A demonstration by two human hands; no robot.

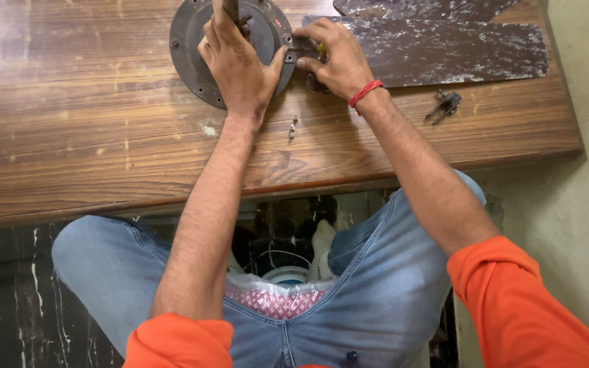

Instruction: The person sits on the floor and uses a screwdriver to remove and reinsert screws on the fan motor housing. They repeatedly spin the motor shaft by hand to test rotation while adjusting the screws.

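Note:
A round dark metal fan motor housing [189, 41] lies on the wooden table [69, 136] near its far edge. My left hand [236, 61] rests flat over the housing, fingers around its central shaft [231, 8]. My right hand [332, 58], with a red thread at the wrist, pinches the bracket end of a dusty brown fan blade [444, 51] where it meets the housing rim. A yellow-handled tool tip shows under its fingers. Two small screws [293, 127] lie loose on the table just below my hands.
A second blade [424, 8] lies at the far edge. A small dark metal part [444, 107] sits right of my right forearm. My knees in blue jeans are under the table's front edge, with a white fan and a plastic bag [277, 293] on the floor.

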